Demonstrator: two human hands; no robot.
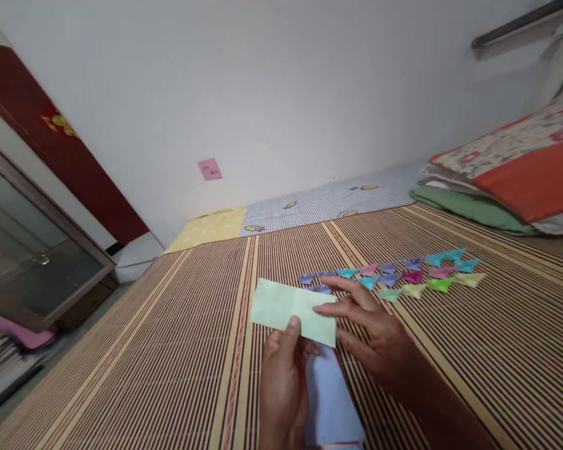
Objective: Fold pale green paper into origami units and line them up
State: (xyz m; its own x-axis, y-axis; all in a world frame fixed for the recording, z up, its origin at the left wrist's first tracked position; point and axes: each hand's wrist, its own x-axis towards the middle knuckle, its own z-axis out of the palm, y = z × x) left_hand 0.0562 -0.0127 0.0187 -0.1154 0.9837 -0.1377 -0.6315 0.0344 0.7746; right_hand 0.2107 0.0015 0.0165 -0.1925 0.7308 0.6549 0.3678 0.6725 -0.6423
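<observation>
- Pinching the near edge of the pale green paper [291, 309], the left hand [281, 375] has thumb and fingers together on it.
- The right hand [375, 331] presses spread fingers flat on the paper's right end.
- Folded paper pieces [394, 275] lie just beyond those fingers on the striped mat [169, 337].

No text can be read here. A pink sticky note [209, 169] on the white wall [281, 94] carries a few dark handwritten marks, too small and blurred to make out. The red panel [59, 125] at the left bears a yellow emblem, also illegible.
</observation>
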